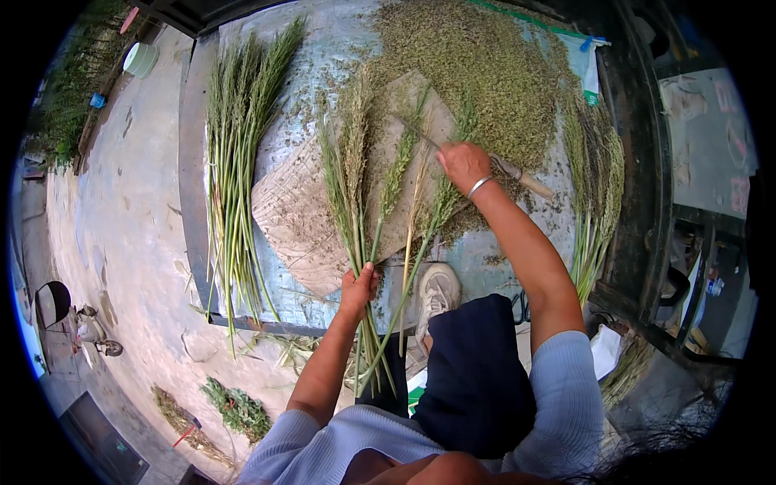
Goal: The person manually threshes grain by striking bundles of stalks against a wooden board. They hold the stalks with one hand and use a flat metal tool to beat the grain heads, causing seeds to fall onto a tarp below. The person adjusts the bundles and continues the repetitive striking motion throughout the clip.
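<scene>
My left hand [357,284] grips the stems of a bunch of long green seed stalks [356,186], held upright so the seed heads fan out over a worn wooden board [299,218]. My right hand [462,166], a thin bangle on its wrist, grips a wooden-handled blade tool [517,174] and presses it across the seed heads on the board. Beyond the board a heap of loose greenish seed [477,65] lies on a pale tarp [323,56].
A bundle of uncut green stalks [238,153] lies to the left on the tarp, and a second bundle [594,194] to the right. My white shoe [436,295] rests near the board's front edge. Concrete ground [121,234] spreads left, with a green bucket [141,59] far back.
</scene>
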`<control>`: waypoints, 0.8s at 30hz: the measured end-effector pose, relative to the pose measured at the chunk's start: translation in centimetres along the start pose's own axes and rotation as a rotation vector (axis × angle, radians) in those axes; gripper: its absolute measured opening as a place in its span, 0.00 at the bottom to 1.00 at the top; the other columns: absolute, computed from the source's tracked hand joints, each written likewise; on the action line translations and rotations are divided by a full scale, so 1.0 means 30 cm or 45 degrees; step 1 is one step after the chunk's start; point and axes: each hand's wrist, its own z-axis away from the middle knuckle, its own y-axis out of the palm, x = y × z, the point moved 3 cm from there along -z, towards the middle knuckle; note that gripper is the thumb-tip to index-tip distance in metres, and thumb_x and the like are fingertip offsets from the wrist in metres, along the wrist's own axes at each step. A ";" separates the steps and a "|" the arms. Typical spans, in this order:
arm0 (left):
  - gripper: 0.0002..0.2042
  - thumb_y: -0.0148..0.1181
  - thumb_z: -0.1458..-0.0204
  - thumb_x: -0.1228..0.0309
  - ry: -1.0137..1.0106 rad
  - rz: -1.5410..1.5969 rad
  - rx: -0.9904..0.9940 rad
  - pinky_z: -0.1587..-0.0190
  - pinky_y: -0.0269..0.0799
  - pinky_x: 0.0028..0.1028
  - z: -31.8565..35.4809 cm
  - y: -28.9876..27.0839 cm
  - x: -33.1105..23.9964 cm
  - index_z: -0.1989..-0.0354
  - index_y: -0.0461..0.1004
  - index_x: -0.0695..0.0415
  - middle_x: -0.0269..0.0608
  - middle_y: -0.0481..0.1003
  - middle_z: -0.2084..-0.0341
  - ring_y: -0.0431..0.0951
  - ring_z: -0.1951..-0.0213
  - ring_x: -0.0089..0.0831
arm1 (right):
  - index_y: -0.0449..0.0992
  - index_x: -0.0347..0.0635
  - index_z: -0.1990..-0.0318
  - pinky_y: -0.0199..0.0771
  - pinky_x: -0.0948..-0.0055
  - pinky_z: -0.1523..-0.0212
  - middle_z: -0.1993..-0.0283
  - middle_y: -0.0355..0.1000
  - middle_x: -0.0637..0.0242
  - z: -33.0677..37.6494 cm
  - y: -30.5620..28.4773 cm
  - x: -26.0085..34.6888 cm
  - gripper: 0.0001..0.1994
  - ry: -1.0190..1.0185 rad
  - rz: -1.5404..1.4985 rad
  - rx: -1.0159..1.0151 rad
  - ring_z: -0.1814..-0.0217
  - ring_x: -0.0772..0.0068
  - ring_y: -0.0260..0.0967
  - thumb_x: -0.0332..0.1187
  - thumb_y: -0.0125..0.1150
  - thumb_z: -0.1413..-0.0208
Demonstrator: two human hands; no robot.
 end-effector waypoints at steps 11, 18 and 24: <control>0.14 0.51 0.43 0.60 -0.180 0.092 0.029 0.88 0.45 0.21 0.002 0.005 -0.055 0.77 0.65 0.55 0.27 0.59 0.91 0.53 0.90 0.18 | 0.68 0.45 0.76 0.69 0.66 0.72 0.77 0.66 0.65 0.199 -0.017 0.216 0.02 -0.510 0.057 -0.010 0.70 0.62 0.68 0.29 0.55 0.58; 0.14 0.53 0.44 0.60 -0.092 -0.065 -0.064 0.88 0.46 0.20 -0.016 -0.004 -0.054 0.78 0.66 0.54 0.26 0.60 0.90 0.53 0.91 0.17 | 0.70 0.43 0.75 0.71 0.63 0.74 0.77 0.69 0.63 -0.071 -0.079 -0.061 0.01 -0.123 0.285 -0.172 0.71 0.62 0.70 0.29 0.53 0.55; 0.12 0.56 0.46 0.62 -0.006 -0.059 -0.165 0.88 0.47 0.19 -0.017 0.012 -0.038 0.78 0.66 0.53 0.26 0.62 0.89 0.55 0.90 0.16 | 0.69 0.45 0.77 0.71 0.66 0.75 0.78 0.69 0.62 0.184 -0.056 0.242 0.03 -0.585 -0.004 -0.005 0.73 0.63 0.70 0.31 0.55 0.58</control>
